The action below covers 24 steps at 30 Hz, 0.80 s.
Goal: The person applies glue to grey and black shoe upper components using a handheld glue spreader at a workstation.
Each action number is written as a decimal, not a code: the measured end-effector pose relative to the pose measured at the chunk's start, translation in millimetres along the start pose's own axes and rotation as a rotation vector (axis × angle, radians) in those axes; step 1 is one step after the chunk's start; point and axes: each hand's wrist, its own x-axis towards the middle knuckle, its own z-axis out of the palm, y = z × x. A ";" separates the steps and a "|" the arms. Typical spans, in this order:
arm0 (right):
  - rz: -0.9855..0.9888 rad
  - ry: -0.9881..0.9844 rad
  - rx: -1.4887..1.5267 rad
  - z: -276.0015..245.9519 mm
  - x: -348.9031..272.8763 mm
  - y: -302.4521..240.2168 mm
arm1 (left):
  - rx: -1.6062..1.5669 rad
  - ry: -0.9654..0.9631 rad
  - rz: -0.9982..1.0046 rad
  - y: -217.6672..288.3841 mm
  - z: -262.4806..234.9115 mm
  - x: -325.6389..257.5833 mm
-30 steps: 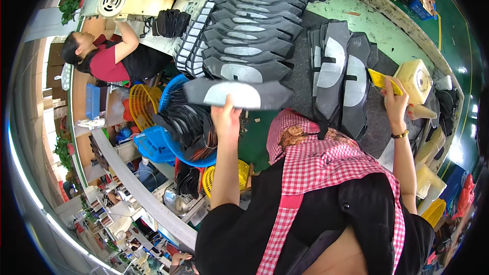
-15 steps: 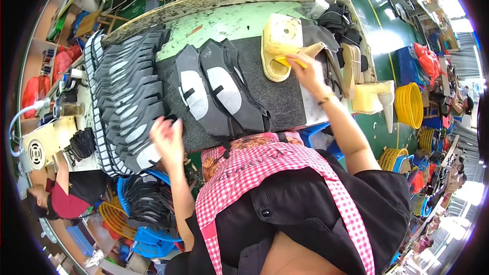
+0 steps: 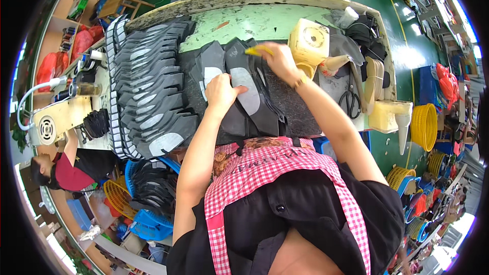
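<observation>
My right hand (image 3: pixel 281 63) is closed on a slim yellow tool (image 3: pixel 259 50), its tip over the upper end of a dark grey shoe-upper piece (image 3: pixel 245 90) with a pale oval patch. My left hand (image 3: pixel 222 93) rests between this piece and a similar left-hand stack (image 3: pixel 212 56), fingers curled and thumb stretched to the right; what it holds, if anything, is hidden. More pieces lie under the right one. To the right of my right hand stands a cream-yellow pot (image 3: pixel 309 38) with an open round cup, partly hidden by my wrist.
Overlapping rows of grey pieces (image 3: pixel 153 84) fill the table's left side. Black scissors (image 3: pixel 350 99), a cone-tipped bag (image 3: pixel 334 65) and a pale container (image 3: pixel 389 116) are at right. Below left is a blue basket (image 3: pixel 153 224); a co-worker in a maroon shirt (image 3: pixel 76 173) sits at far left.
My right hand has lifted the yellow tool out of the pot's cup and moved it left over the grey piece. My left hand has moved right from the row's edge onto the pieces.
</observation>
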 end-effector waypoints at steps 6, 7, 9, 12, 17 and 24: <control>-0.164 -0.279 0.313 -30.3 -50.6 -25.4 | 0.007 -0.118 -0.029 -18.5 10.0 -0.5; -0.143 -0.428 0.357 -47.8 -69.7 -32.8 | 0.021 -0.042 0.027 -21.7 14.1 -3.0; 0.006 -0.533 0.381 -67.1 -93.3 -42.5 | 0.037 -0.106 0.028 -20.2 12.7 3.6; 0.091 -0.252 0.375 -67.6 -87.5 -59.9 | 0.109 -0.324 0.022 -21.7 0.3 22.8; 0.078 -0.447 0.375 -79.7 -128.6 -40.8 | 0.122 -0.467 -0.052 -7.4 -7.7 41.7; 0.395 -0.370 0.478 -46.3 -75.5 -12.2 | 0.071 -0.478 -0.184 1.5 -10.1 39.2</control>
